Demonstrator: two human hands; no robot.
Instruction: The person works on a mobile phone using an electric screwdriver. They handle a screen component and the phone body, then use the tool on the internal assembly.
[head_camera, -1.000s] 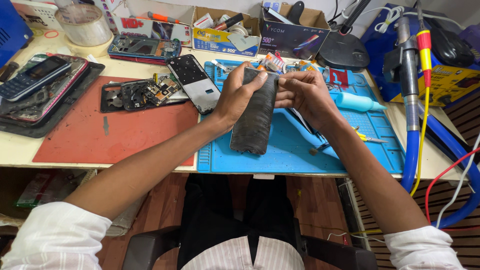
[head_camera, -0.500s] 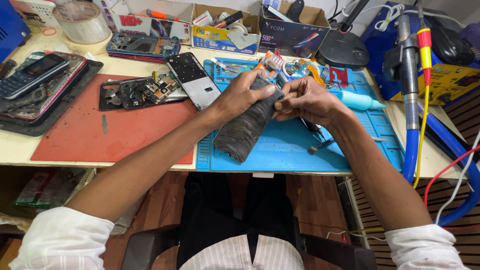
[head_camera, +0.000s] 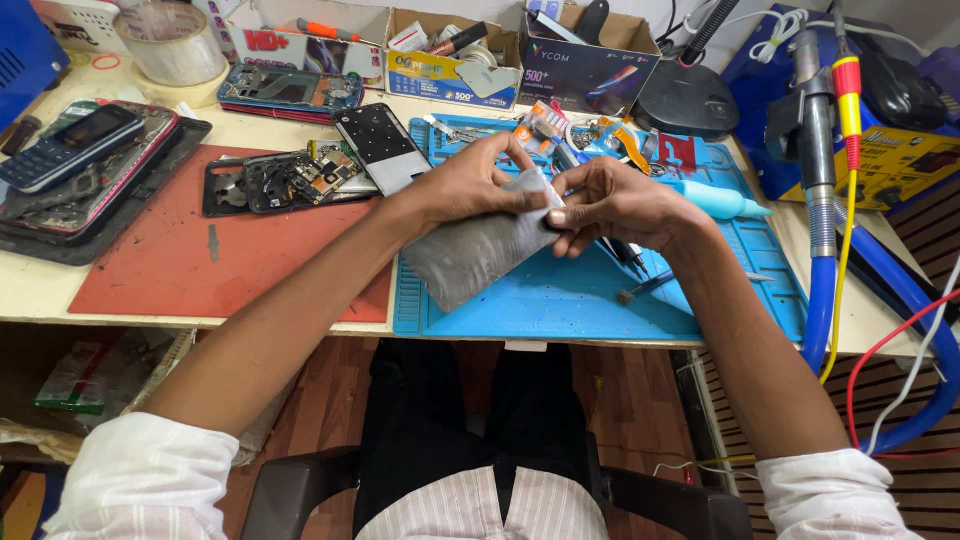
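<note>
Hands are meeting over the blue work mat (head_camera: 600, 300) in the head view, and both are working on one flat grey panel (head_camera: 470, 255), probably a phone back cover or a similar plate. The left hand (head_camera: 470, 185) is gripping the panel at its upper end, with the thumb lying on the top face and the other fingers curling under the far edge, so the panel is hanging tilted, its lower corner pointing down toward the near edge of the mat. The right hand (head_camera: 615, 205) is pinching the upper right corner of the panel, its fingertips (head_camera: 556, 214) closing together right at the corner, just beside the left thumb. The panel is staying above the mat; I cannot tell if its lower corner is touching it. To the left a red mat (head_camera: 200, 270) is lying with an opened phone (head_camera: 285, 180) at its far edge. A dark tray (head_camera: 150, 185) is holding a keypad phone (head_camera: 65, 148). A roll of tape (head_camera: 170, 40) is standing behind. A pale blue bottle (head_camera: 715, 198) is lying to the right of the right hand.
</note>
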